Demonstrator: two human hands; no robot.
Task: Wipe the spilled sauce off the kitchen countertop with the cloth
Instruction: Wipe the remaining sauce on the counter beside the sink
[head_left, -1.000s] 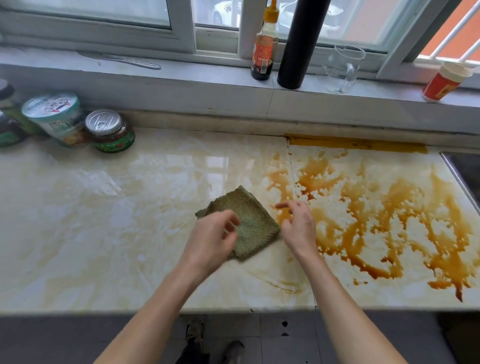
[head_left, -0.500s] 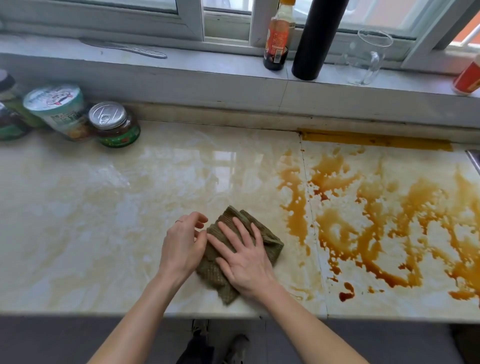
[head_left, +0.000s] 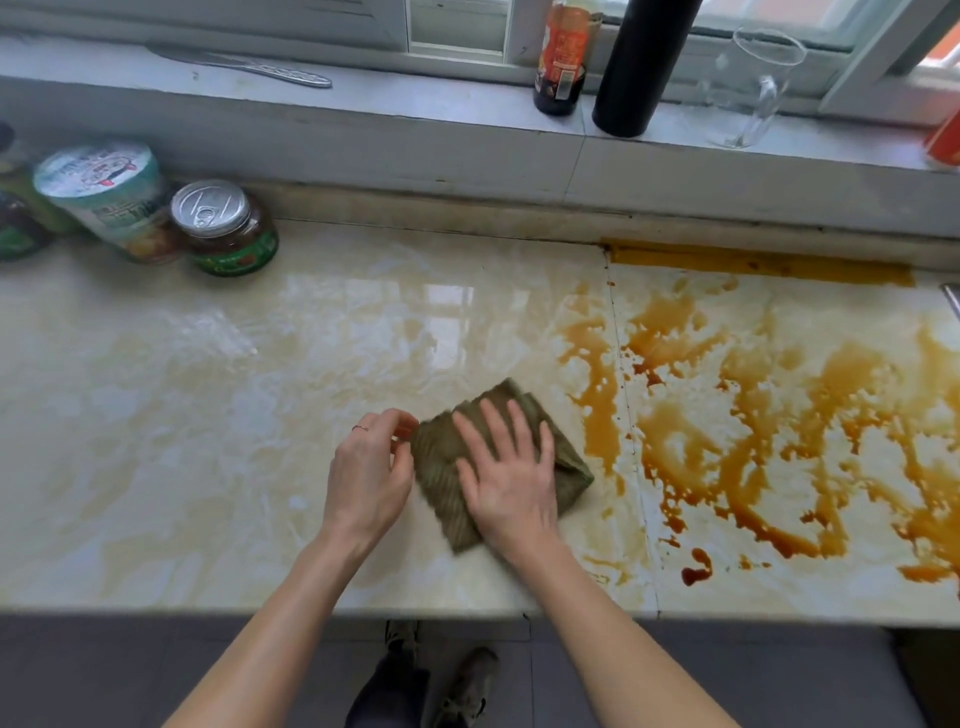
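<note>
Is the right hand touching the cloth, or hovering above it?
Touching. The head view shows the right hand lying flat on the cloth, straight fingers spread across it.

Right grip (head_left: 506, 478) lies flat, palm down, splayed; left grip (head_left: 371, 467) loosely curled beside it.

No lettering is legible at this resolution. Bottle (head_left: 561, 57) on the sill (head_left: 415, 98): orange-red label with pale print, too blurred to read. Cup (head_left: 111, 200) at the left of the counter (head_left: 156, 415): lid printed with a cartoon figure and red marks, wall carrying pale characters, none readable. Jar (head_left: 226, 228) just beside the cup: green label band with light script, unreadable. Red cup (head_left: 945, 140) at the right edge: cut off by the frame, markings indistinct.
</note>
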